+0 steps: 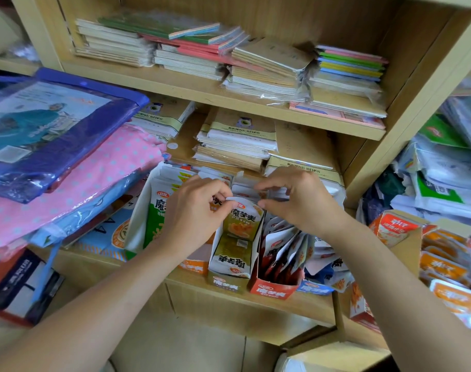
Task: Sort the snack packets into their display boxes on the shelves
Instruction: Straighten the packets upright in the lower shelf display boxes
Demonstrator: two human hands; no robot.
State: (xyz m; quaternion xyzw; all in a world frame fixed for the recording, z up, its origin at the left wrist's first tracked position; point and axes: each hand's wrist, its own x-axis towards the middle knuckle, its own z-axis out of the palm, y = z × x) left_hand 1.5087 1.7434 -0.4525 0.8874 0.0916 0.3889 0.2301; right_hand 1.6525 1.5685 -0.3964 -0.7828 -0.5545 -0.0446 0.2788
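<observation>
My left hand pinching top edge of olive konjac packet; my right hand pinching opposite corner; packet standing in olive display box.

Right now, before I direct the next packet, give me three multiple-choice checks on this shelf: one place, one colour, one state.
1. Where does the red display box stand?
A) directly right of the olive display box
B) on the top shelf
C) on the floor

2. What colour is the polka-dot package at the left?
A) yellow
B) pink
C) black

3. What is the left hand doing?
A) hanging idle
B) lying flat on the notebooks
C) pinching the top of an olive snack packet

Answers:
1 A, the two boxes stand side by side on one shelf.
2 B, it is pink with pale dots.
3 C, its thumb and finger close on the packet's upper edge.
</observation>
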